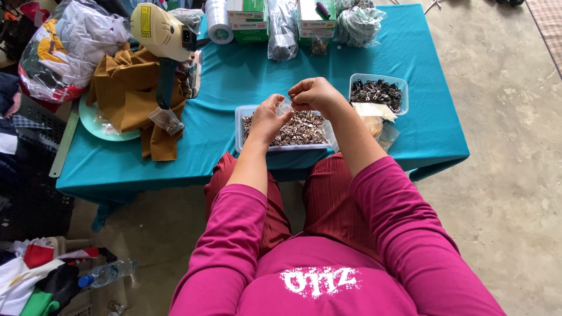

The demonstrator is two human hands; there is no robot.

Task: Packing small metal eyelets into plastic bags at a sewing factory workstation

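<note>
left hand (267,119), right hand (315,93), over tray (239,126)

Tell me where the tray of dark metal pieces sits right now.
In the head view, the tray of dark metal pieces sits on the teal table, right of the hands, beyond the silver-piece tray.

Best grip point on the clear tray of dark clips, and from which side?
Probably the clear tray is best taken by its far rim, from the far side or above. It sits flat on the teal tablecloth with raised straight walls; its near edge is covered by a pale packet, while the far rim is bare.
</note>
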